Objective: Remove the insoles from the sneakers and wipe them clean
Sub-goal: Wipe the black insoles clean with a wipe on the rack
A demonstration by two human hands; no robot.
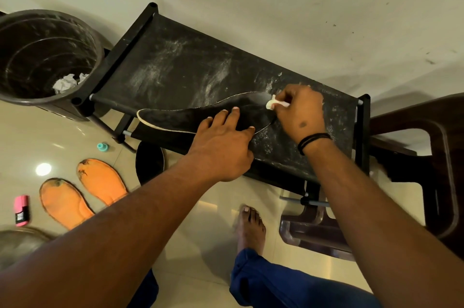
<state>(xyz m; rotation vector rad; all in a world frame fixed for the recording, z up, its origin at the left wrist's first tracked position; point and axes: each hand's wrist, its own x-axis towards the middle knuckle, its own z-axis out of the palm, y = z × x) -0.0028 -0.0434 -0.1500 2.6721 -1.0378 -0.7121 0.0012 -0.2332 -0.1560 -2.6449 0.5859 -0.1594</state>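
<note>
A black insole (175,116) with a pale edge lies flat on the dusty black fabric shelf of a rack (175,64). My left hand (223,142) presses on its middle with straight fingers. My right hand (298,111) pinches a small white wad of tissue (270,103) against the insole's right end. Two orange insoles (100,180) (64,202) lie side by side on the floor at the lower left. No sneakers are in view.
A dark bin (30,31) with crumpled paper stands left of the rack. A pink container (22,210) and a small teal cap (103,147) lie on the tile floor. A brown plastic chair (437,157) stands at the right. My bare foot (251,227) is below the rack.
</note>
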